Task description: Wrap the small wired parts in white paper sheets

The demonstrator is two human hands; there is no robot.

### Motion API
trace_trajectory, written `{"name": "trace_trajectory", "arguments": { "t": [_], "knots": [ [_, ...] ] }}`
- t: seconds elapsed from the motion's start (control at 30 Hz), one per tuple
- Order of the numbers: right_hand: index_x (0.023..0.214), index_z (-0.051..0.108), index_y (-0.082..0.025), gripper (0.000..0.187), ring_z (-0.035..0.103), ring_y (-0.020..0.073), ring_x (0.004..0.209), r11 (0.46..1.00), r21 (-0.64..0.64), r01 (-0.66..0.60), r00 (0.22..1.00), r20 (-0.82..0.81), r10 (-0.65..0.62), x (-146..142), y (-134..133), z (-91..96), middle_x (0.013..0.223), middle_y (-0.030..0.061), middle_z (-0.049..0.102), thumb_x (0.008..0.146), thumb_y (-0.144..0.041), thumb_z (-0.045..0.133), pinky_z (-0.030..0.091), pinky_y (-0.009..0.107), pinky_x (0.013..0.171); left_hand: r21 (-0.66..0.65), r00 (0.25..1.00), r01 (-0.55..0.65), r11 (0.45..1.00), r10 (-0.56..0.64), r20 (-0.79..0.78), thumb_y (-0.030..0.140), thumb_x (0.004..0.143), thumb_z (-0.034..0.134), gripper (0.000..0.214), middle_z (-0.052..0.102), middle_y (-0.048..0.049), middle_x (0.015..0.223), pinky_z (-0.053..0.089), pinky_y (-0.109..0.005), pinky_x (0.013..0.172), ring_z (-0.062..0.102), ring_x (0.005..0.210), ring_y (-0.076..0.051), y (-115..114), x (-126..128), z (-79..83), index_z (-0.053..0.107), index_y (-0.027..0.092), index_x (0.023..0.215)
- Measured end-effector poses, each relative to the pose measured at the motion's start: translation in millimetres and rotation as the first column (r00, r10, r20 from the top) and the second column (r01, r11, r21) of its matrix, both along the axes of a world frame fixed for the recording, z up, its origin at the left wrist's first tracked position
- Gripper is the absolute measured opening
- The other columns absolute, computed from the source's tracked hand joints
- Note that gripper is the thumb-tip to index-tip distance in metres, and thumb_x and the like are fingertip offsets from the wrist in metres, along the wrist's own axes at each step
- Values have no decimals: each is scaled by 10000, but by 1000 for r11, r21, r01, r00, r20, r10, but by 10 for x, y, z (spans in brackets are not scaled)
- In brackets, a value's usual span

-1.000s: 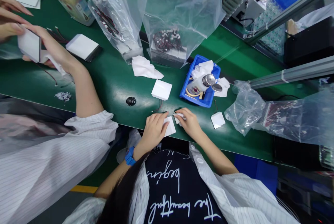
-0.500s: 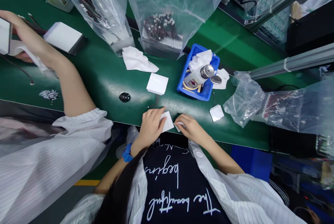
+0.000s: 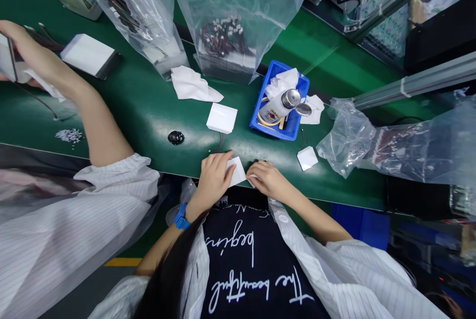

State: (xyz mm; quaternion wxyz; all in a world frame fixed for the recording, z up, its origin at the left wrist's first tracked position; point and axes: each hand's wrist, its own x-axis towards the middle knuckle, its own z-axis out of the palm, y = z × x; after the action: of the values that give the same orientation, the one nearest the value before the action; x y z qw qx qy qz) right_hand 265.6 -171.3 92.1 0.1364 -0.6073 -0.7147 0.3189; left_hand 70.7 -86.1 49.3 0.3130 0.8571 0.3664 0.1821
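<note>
At the bench's front edge my left hand [image 3: 213, 175] grips a small flat white square panel [image 3: 236, 172], thumb on top and fingers along the far side. My right hand [image 3: 269, 179] is closed just right of that panel, its fingertips pinching a white scrap [image 3: 253, 179], perhaps a folded wipe, mostly hidden by the fingers. Beyond my hands lies a stack of white panels [image 3: 222, 118] with a thin dark wire lead. Another white panel [image 3: 307, 158] with a short lead rests to the right.
A blue bin [image 3: 256, 123] holds a pump bottle [image 3: 275, 108] and wipes. Clear bags [image 3: 238, 7] of wired parts stand behind. A black round lump [image 3: 176, 137] and a crumpled wipe [image 3: 193, 85] lie on the bench. A co-worker's arm [image 3: 100, 116] reaches in at left.
My right hand has shifted slightly left, closer to the panel, and less of the white scrap shows. The co-worker's panel at far left has tilted. The view has shifted a little.
</note>
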Motion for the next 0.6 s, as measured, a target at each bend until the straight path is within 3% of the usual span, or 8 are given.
{"name": "trace_trajectory", "arguments": {
  "t": [0.13, 0.33, 0.43, 0.53, 0.6],
  "knots": [
    [930, 609, -187, 153, 559, 216, 866, 998, -28, -57, 997, 57, 59, -19, -12, -14, 914, 69, 672, 987, -217, 470, 379, 350, 768, 2, 1000, 1, 1000, -1, 2, 305, 997, 455, 344, 667, -95, 1125, 394, -380, 910, 557, 1059, -255, -4, 0, 7, 515, 163, 1304],
    [938, 613, -182, 136, 574, 210, 866, 1000, -3, 15, 1000, 16, -15, -29, -19, -41, 926, 75, 682, 977, -233, 493, 386, 347, 771, 15, 1000, 18, 1000, -18, 0, 309, 1009, 434, 338, 665, -105, 1152, 406, -390, 908, 559, 1061, -263, 10, -4, 8, 522, 151, 1294],
    [897, 624, -194, 128, 596, 202, 862, 999, -44, 18, 995, -102, -22, 44, 7, -47, 891, 57, 682, 963, -245, 528, 421, 350, 796, 22, 998, 15, 1000, -17, 58, 267, 1027, 354, 347, 666, -119, 1160, 433, -391, 917, 573, 1061, -248, 9, -55, 42, 512, 131, 1305],
    [898, 637, -202, 150, 625, 182, 827, 988, -42, 145, 946, -285, -151, 173, 45, -73, 888, 50, 667, 967, -283, 532, 478, 326, 772, 134, 989, 104, 986, -116, 89, 249, 1012, 386, 395, 607, -151, 1309, 407, -409, 1046, 513, 1247, -256, -49, -119, 79, 466, 114, 1375],
    [890, 643, -206, 144, 638, 181, 808, 961, -4, 276, 903, -343, -260, 247, 65, -115, 877, 48, 664, 950, -309, 562, 500, 319, 749, 233, 971, 237, 943, -236, -30, 297, 987, 460, 473, 514, -145, 1447, 340, -471, 1129, 401, 1385, -300, -120, -142, 66, 432, 135, 1431]
  ]
}}
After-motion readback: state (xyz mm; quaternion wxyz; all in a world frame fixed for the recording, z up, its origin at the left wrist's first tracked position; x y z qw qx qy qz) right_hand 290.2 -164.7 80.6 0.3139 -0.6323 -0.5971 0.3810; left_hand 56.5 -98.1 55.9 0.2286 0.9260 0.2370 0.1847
